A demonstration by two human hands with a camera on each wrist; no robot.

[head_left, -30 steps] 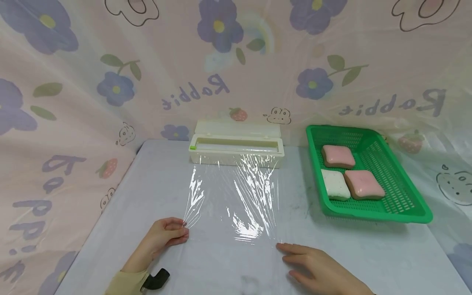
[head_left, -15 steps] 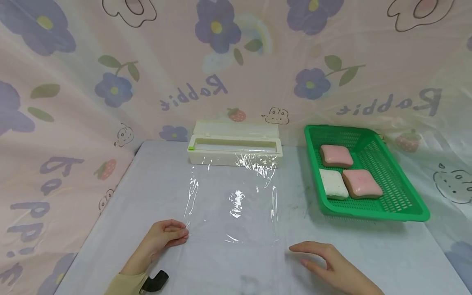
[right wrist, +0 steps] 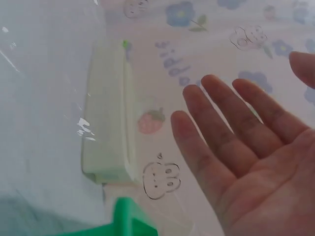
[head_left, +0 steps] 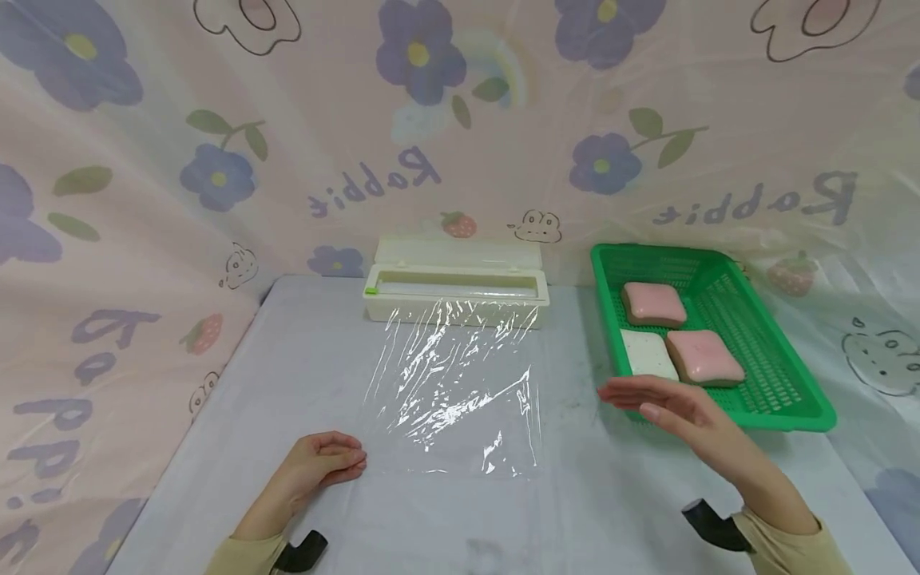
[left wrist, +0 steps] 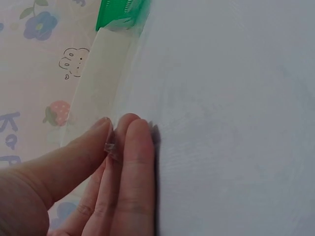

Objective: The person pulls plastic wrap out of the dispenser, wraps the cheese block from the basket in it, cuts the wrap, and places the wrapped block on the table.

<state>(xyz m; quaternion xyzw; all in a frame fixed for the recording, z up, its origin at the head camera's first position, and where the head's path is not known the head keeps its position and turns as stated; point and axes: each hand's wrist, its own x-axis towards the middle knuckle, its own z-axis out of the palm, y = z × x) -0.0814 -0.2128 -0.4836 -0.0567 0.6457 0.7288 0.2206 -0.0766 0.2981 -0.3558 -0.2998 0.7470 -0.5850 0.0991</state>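
Observation:
A sheet of clear cling film (head_left: 460, 391) stretches from a white cling film dispenser box (head_left: 456, 307) toward the near part of the table. My left hand (head_left: 319, 471) pinches the film's near left corner between thumb and fingers; the left wrist view shows a crumpled bit of film (left wrist: 110, 146) there. With fingers extended and nothing held, my right hand (head_left: 676, 407) is over the near left rim of a green basket (head_left: 783, 343). Inside the basket lie two pink-topped square pieces (head_left: 706, 357) and one white-topped square piece (head_left: 649, 355), partly hidden by the right hand.
The dispenser's lid (head_left: 458, 252) stands raised against the patterned backdrop (head_left: 503, 120). A white cloth (head_left: 431, 527) covers the table. The basket occupies the table's right side.
My right hand has let go of the film's near right corner and moved right and forward to the basket. The left hand keeps its pinch in place.

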